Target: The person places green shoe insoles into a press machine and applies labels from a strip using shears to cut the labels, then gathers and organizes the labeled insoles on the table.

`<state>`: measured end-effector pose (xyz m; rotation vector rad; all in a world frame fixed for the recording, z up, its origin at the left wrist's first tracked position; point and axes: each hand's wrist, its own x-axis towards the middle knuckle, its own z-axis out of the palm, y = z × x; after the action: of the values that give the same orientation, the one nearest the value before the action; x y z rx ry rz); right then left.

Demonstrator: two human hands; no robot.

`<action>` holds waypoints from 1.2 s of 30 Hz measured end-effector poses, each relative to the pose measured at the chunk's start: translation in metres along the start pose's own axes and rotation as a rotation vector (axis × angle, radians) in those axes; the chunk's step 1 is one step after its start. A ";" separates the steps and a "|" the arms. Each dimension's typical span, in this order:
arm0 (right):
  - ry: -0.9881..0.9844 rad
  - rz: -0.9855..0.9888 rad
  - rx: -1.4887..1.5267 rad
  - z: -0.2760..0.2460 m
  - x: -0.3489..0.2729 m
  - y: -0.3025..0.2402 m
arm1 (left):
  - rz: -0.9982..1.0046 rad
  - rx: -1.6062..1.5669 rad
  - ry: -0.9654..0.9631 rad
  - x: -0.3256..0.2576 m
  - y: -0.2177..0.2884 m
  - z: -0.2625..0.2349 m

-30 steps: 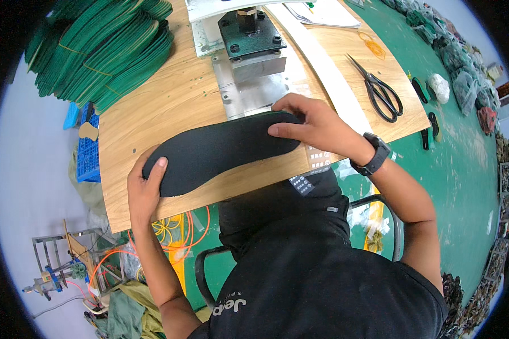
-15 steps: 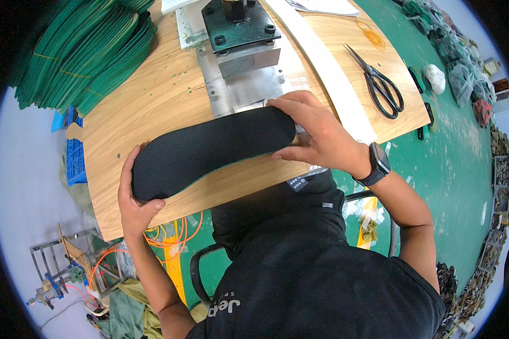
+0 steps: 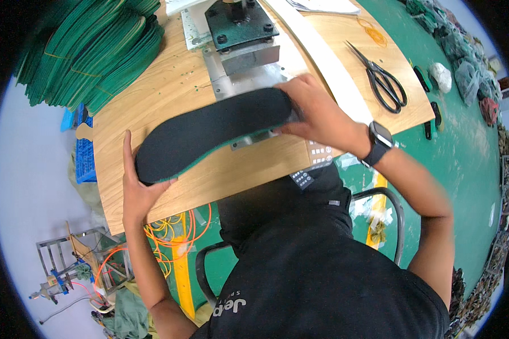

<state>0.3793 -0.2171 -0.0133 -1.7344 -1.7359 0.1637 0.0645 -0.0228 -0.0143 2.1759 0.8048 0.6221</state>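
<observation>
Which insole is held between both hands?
The black insole with a green edge, one end in the left hand, the other in the right hand; other insole-shaped pieces lie on the floor at right.

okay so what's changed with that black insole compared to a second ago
The black insole has moved away from the person, further over the metal plate, and tilted so its green near edge shows. Thumbs of the left hand and right hand went from its top to that edge. Both hands still hold it; the scissors and green stack stayed put.
</observation>
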 end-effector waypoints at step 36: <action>0.252 0.203 -0.350 0.000 -0.060 -0.028 | -0.142 -0.282 -0.257 0.004 0.058 0.078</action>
<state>0.3494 -0.2752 -0.0205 -2.0804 -1.4662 -0.2767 0.1376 -0.0871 -0.0180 1.8753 0.6820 0.3509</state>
